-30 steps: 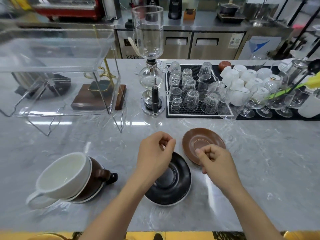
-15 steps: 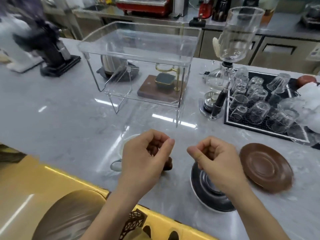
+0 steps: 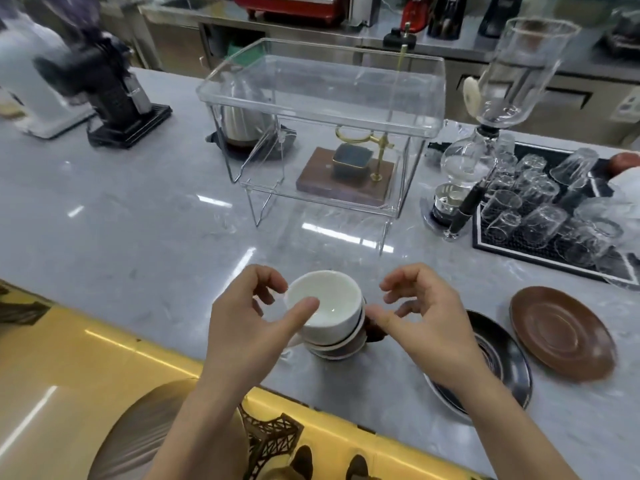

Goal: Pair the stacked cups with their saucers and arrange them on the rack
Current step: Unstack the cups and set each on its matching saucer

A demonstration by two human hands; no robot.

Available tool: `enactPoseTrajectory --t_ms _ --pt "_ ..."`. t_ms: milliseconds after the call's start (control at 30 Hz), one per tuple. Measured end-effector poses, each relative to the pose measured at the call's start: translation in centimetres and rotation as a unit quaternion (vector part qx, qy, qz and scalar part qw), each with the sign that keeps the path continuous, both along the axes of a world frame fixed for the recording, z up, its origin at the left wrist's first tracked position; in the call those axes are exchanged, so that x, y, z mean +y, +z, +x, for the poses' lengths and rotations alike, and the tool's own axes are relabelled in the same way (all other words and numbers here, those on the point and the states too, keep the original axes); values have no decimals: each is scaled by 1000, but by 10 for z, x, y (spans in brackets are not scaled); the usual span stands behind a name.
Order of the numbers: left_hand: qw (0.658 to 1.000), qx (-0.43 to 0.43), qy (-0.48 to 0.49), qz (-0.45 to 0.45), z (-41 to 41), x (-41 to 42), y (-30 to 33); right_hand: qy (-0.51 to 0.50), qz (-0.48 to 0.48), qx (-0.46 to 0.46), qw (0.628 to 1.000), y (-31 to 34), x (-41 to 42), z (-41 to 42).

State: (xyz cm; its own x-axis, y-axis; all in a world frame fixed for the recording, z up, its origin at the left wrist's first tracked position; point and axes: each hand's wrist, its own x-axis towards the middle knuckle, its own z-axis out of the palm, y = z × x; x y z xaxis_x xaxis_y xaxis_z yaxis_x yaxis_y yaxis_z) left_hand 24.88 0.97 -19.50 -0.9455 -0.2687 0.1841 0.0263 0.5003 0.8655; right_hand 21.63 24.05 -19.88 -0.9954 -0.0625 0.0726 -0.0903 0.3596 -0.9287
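Observation:
A white cup (image 3: 325,306) sits nested in a brown cup (image 3: 349,346), tilted, near the counter's front edge. My left hand (image 3: 252,323) hovers open at the stack's left, thumb over the white rim. My right hand (image 3: 426,327) is open just right of the stack, fingers curled, thumb close to the brown cup's handle. A black saucer (image 3: 502,358) lies partly under my right wrist. Further right rests a brown saucer (image 3: 562,332). The clear acrylic rack (image 3: 322,95) stands behind the cups, with bare shelves.
A siphon brewer (image 3: 485,140) and a black mat of upturned glasses (image 3: 550,216) stand at the right. A grinder (image 3: 114,98) and kettle (image 3: 242,126) sit at the back left. A wooden dripper stand (image 3: 349,174) shows through the rack. The yellow counter edge (image 3: 138,351) runs in front.
The view has swung left toward the cup stack. Both hands went from loosely closed over the saucers to open on either side of the stacked cups.

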Motion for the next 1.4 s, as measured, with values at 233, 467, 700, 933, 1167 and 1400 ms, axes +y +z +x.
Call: enactPoseTrajectory --t_ms 233,467,700,933,1167,1400 --pt "992 -80 -91 44 -3 -18 -33 93 101 -38 990 -16 -12 0" --pt "974 -123 -183 47 -9 -23 -40 119 99 -52 987 -22 -24 1" --pt "981 -93 -156 61 -13 -23 -41 92 66 -51 992 -21 -28 2" --pt "981 -46 -180 59 -29 -22 -13 72 7 0 997 1 -23 -1" --pt "961 -17 -275 31 -79 15 25 -11 -20 39 999 24 11 -18" --pt "926 -64 -369 -49 -133 63 19 -70 -21 12 997 5 45 -27"
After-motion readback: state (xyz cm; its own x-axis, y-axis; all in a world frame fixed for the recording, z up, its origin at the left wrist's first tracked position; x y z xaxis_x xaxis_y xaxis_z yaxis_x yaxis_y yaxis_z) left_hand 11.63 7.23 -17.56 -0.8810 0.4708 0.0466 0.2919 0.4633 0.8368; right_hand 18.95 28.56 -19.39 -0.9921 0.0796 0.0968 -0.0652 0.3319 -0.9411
